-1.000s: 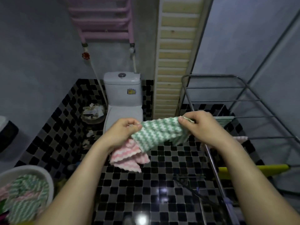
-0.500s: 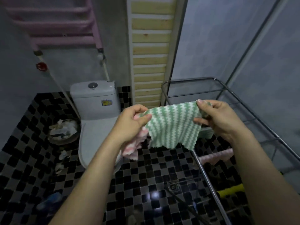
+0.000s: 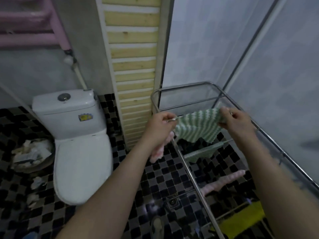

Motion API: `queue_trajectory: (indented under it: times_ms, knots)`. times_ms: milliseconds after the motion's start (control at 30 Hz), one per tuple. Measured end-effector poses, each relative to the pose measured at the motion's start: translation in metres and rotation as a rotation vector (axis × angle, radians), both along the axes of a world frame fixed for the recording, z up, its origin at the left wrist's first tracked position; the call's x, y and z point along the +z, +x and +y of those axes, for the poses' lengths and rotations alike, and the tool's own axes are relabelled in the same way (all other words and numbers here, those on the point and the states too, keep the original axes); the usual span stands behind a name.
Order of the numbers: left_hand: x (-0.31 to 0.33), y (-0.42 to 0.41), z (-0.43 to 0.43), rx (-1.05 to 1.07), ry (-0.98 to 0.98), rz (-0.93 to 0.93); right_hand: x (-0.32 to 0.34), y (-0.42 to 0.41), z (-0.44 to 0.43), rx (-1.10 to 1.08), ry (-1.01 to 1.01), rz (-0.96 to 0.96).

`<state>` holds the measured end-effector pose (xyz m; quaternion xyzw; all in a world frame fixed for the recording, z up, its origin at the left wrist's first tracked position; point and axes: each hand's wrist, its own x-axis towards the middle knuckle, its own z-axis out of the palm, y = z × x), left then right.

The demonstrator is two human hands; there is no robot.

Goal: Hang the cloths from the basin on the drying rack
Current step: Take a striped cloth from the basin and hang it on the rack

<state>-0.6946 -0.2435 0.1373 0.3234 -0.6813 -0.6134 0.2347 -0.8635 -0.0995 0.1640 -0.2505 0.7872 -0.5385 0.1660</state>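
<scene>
A green-and-white striped cloth (image 3: 198, 125) is stretched between my two hands above the metal drying rack (image 3: 191, 87). My left hand (image 3: 160, 123) pinches its left corner and also holds a pink cloth (image 3: 159, 150) that dangles below the palm. My right hand (image 3: 236, 120) pinches the cloth's right corner over the rack's right rail. Three cloths hang on lower rails: a green one (image 3: 202, 152), a pink one (image 3: 222, 182) and a yellow one (image 3: 241, 219). The basin is out of view.
A white toilet (image 3: 77, 135) stands to the left on the black-and-grey checkered floor (image 3: 155, 183). A waste bin (image 3: 31, 152) full of paper sits beside it. A slatted wooden panel (image 3: 134, 66) rises behind the rack. A floor drain (image 3: 172, 201) lies near the rack's foot.
Both hands have carried the green cloth up and to the right, from over the floor to above the rack's upper rails. The view has swung right, and the basin has left the frame.
</scene>
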Motion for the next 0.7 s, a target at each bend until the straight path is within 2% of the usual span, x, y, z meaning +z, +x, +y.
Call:
queue_trajectory:
  times_ms: [100, 233, 533, 600, 700]
  knots:
    - [-0.023, -0.018, -0.006, -0.063, 0.048, -0.061, -0.017, -0.022, 0.006, 0.020, 0.136, -0.052]
    - [-0.049, -0.048, -0.025, -0.008, 0.059, -0.156, -0.030, -0.050, -0.004, 0.181, 0.377, -0.004]
    - [-0.090, -0.095, -0.066, 0.209, -0.066, -0.280, -0.086, -0.102, -0.075, 0.038, 0.302, 0.057]
    - [-0.093, -0.098, -0.072, 0.196, -0.095, -0.303, -0.099, -0.107, -0.086, 0.039, 0.330, 0.101]
    - [-0.096, -0.097, -0.076, 0.109, -0.268, -0.344, -0.113, -0.114, -0.096, 0.031, 0.337, 0.115]
